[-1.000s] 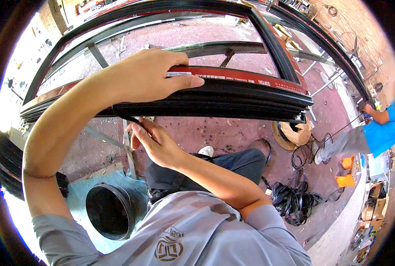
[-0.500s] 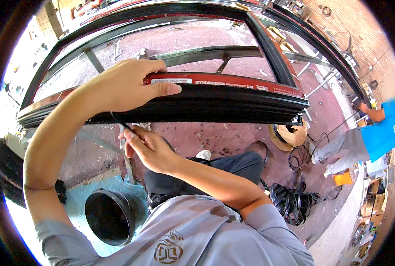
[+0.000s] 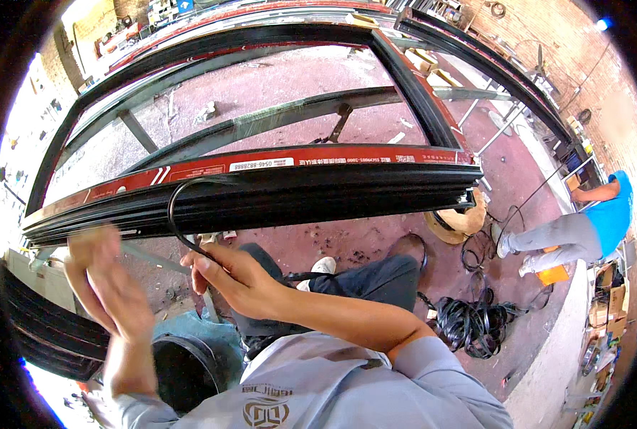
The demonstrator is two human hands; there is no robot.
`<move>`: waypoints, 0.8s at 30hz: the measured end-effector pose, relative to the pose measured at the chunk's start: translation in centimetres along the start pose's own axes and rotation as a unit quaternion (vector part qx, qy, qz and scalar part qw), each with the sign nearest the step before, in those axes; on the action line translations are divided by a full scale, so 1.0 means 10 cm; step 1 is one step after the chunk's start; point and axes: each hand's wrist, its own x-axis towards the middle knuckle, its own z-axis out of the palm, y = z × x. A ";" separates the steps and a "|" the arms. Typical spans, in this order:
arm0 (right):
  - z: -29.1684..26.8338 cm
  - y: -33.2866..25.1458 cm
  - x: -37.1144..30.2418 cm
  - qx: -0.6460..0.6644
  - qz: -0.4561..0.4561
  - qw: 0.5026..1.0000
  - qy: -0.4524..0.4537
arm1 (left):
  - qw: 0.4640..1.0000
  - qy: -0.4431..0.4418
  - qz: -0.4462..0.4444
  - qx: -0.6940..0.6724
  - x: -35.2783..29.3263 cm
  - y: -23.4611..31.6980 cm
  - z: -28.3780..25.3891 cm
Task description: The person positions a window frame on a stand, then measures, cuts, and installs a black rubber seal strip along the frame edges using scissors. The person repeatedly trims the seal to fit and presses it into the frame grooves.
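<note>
Black strip point(image 3: 170, 212) is curving from the near side of the black frame point(image 3: 332, 191) to the right hand point(image 3: 236, 280), which is pinching it between thumb and fingers. The left hand point(image 3: 112, 286) is extending its fingers—blurred—near the frame's left end; contact cannot be told. The left forearm is partly hiding a black bucket point(image 3: 189, 366). Tangled black strips point(image 3: 472, 325) are lying rightward. Red film point(image 3: 207, 166) is carrying white lettering—and a white label point(image 3: 261, 164) with dark print.
</note>
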 end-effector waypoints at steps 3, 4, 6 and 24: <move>0.07 -0.13 -0.04 0.042 0.004 0.999 -0.008 | 0.990 0.031 -0.110 -0.080 -0.90 -0.25 -0.06; 0.11 -0.19 -0.04 0.054 0.006 0.999 -0.004 | 0.976 0.023 -0.187 -0.110 -1.13 -0.24 0.03; 0.18 -0.30 0.01 0.076 0.013 0.997 -0.003 | 0.934 -0.081 -0.294 -0.188 -1.59 -0.13 0.43; -0.57 0.25 -0.38 0.066 -0.012 0.991 0.115 | 0.972 0.064 -0.165 -0.157 -0.79 -0.59 -0.66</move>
